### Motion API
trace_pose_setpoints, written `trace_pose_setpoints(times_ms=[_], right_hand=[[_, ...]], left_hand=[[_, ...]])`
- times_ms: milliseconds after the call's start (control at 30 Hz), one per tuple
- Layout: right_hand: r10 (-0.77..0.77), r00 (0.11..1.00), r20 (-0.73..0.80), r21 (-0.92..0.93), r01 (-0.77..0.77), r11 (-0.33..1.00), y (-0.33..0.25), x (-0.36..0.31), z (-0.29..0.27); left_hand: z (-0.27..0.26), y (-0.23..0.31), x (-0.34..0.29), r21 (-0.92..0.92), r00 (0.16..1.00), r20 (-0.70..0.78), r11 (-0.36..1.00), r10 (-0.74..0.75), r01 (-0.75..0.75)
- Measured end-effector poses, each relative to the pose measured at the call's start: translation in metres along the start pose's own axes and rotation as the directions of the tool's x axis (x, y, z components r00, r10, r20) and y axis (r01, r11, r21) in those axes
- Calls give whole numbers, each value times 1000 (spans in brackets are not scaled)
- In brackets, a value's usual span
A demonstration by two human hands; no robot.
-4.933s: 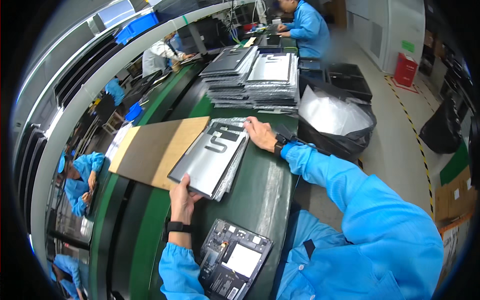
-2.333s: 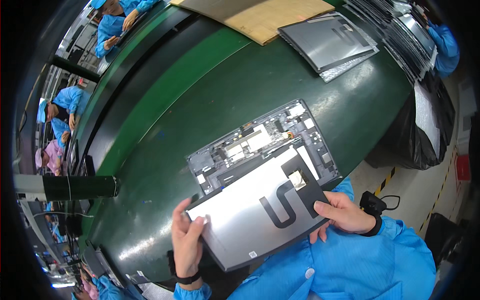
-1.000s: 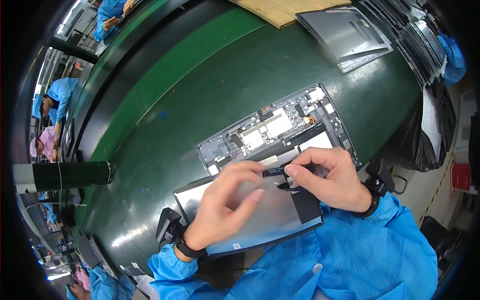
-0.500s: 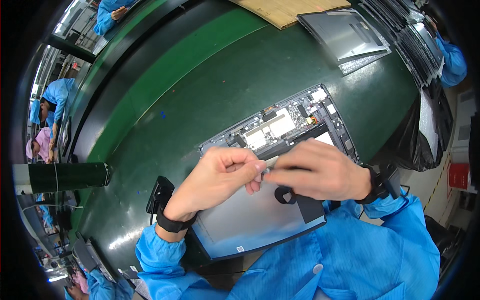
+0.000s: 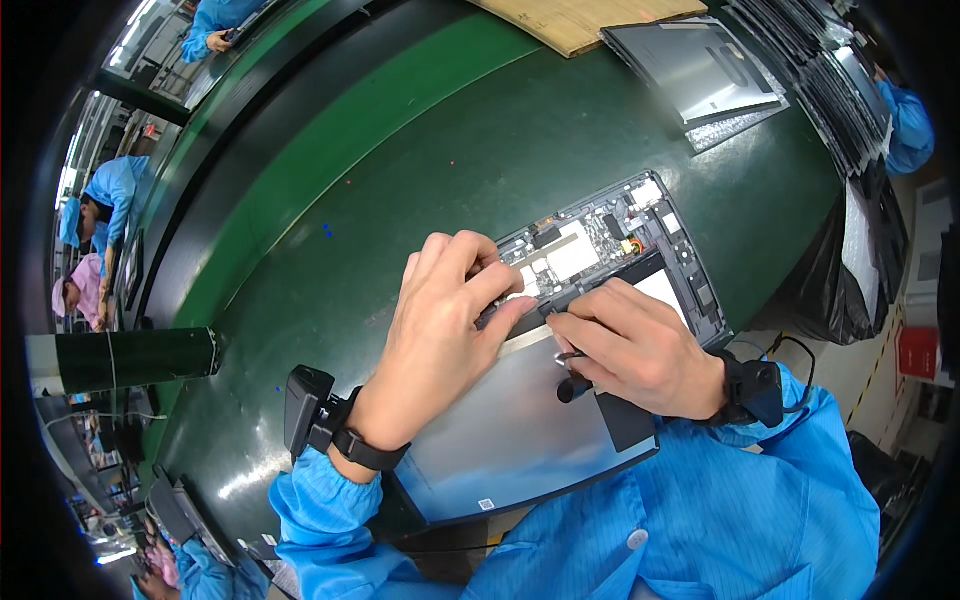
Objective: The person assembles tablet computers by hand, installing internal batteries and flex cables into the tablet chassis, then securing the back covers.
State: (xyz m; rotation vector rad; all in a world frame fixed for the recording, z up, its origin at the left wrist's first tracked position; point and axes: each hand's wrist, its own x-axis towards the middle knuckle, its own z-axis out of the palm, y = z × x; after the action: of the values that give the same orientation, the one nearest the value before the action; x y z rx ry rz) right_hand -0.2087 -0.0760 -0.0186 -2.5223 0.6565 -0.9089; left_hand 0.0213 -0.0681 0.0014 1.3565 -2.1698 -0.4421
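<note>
An opened laptop base (image 5: 705, 290) with a bare circuit board (image 5: 575, 255) lies on the green table. A silver panel (image 5: 500, 430) extends from it towards me, and a pale strip (image 5: 527, 340) runs along where the two meet. My left hand (image 5: 440, 310) rests over the base's left part, fingers bent and apart, thumb by the strip. Against the dark band at the strip's right end, my right hand (image 5: 635, 350) is closed in a pinch; what lies between its fingertips is hidden. Beneath those fingers show a small metallic piece and a black rolled piece (image 5: 573, 388).
Another silver panel (image 5: 705, 75) lies on bubble wrap at the back right, beside a stack of dark panels (image 5: 825, 90). A wooden board (image 5: 580, 20) is at the far edge. Black plastic (image 5: 825, 270) hangs at the right. People in blue sit along the left.
My hands have moved apart. The left has gone up onto the laptop base, and the right has come down to the band. The pale strip, held between them before, now lies along the panel edge.
</note>
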Motion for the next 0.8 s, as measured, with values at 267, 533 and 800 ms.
trace_pose_setpoints(times_ms=[267, 533, 800], right_hand=[[0, 998, -62, 18, 1, 1000, -4, 0, 8], [71, 994, -86, 19, -69, 997, -5, 2, 13], [75, 995, -66, 46, -72, 996, -6, 2, 10]], left_hand=[[-1, 12, -28, -114, 997, -8, 991, -78, 76], [1, 9, -33, -142, 997, 8, 986, -81, 82], [1, 9, -33, -135, 997, 11, 988, -75, 76]])
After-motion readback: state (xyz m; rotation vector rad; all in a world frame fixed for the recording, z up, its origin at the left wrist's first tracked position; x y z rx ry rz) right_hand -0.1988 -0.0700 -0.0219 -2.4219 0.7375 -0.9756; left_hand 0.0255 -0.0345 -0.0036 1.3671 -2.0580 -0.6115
